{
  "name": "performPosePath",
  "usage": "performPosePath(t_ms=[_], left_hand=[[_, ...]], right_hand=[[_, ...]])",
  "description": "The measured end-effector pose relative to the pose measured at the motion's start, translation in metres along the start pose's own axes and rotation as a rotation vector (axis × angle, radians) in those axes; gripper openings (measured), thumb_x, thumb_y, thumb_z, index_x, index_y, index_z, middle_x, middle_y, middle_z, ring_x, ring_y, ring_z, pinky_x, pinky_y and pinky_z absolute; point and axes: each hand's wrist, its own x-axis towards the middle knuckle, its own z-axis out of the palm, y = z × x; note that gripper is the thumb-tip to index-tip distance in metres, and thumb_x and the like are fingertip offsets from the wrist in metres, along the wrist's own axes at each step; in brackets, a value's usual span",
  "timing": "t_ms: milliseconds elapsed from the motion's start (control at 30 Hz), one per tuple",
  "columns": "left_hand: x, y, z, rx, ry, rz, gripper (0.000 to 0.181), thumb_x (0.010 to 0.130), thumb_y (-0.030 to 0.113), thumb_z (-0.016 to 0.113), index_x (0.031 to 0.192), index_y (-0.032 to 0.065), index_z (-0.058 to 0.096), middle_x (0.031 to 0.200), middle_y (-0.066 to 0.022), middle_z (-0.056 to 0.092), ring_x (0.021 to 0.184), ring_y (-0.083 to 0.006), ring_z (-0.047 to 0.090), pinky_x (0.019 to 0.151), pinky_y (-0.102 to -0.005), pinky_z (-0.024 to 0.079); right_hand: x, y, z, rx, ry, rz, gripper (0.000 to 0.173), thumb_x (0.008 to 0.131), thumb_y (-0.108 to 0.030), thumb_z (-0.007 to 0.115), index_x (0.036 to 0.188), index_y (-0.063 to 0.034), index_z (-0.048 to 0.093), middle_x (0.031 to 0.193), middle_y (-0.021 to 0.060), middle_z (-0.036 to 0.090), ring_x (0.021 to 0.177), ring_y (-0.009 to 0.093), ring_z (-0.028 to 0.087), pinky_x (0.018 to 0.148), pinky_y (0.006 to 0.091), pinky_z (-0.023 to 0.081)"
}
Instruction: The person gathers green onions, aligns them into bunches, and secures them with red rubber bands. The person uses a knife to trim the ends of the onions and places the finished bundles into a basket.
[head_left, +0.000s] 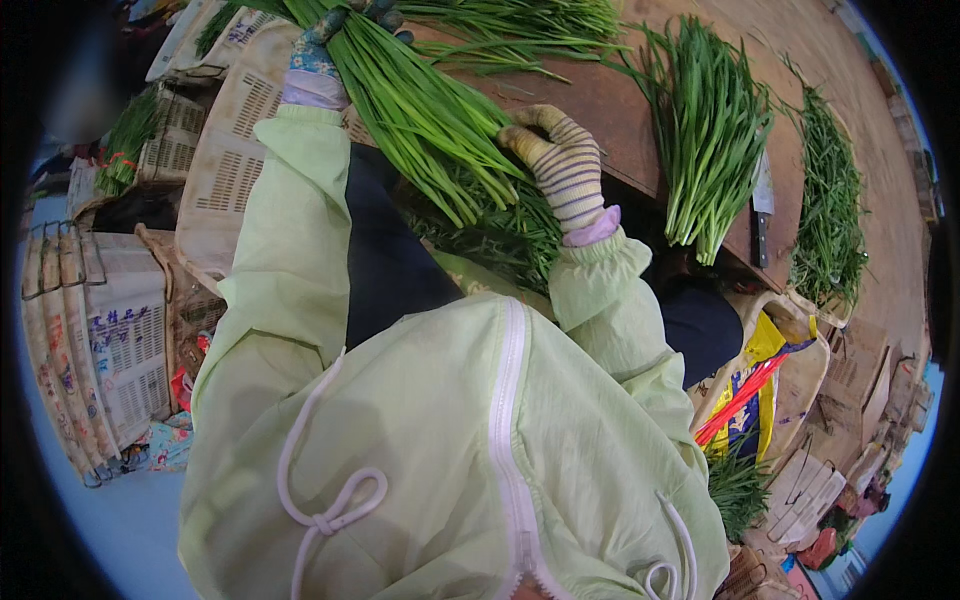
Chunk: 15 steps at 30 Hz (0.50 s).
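Observation:
My left hand (324, 39), in a dark-fingered glove with a blue floral cuff, grips a thick bunch of garlic chives (420, 112) at the top of the view. The bunch slants down to the right, its pale stem ends hanging over loose green trimmings (517, 236) between my knees. My right hand (562, 161) wears a striped knit glove with stained fingertips. Its thumb and fingers are pinched at the right edge of the same bunch. A second bunch of chives (709, 142) lies to the right on a brown board (622, 112), stems towards me.
A knife (760, 210) with a black handle lies right of the second bunch. More chives (517, 22) cover the board's far side. Green scraps (829, 210) are heaped farther right. Plastic baskets (124, 337) stand at left. Red ties (742, 397) lie on a yellow-and-blue bag at right.

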Motion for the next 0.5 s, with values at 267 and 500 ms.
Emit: performPosePath(t_ms=[267, 500], left_hand=[[0.000, -0.006, 0.028, -0.019, -0.045, 0.124, 0.026, 0.083, 0.024, 0.061, 0.103, 0.0074, 0.060, 0.124, -0.0168, 0.050, 0.108, -0.0315, 0.051, 0.094, -0.0476, 0.043], [-0.004, 0.001, 0.031, 0.109, 0.357, 0.235, 0.023, 0.081, 0.018, 0.060, 0.096, 0.0009, 0.059, 0.100, -0.0171, 0.061, 0.097, -0.0361, 0.058, 0.086, -0.0511, 0.048]], right_hand=[[-0.009, 0.035, -0.010, -0.984, 0.278, -0.212, 0.017, 0.081, -0.026, 0.064, 0.083, -0.0093, 0.061, 0.065, 0.0138, 0.062, 0.058, 0.031, 0.060, 0.055, 0.0377, 0.047], [-0.016, -0.005, -0.011, -0.218, 0.252, -0.407, 0.024, 0.075, -0.018, 0.069, 0.094, -0.0048, 0.066, 0.081, 0.0140, 0.066, 0.073, 0.026, 0.063, 0.069, 0.0335, 0.049]])
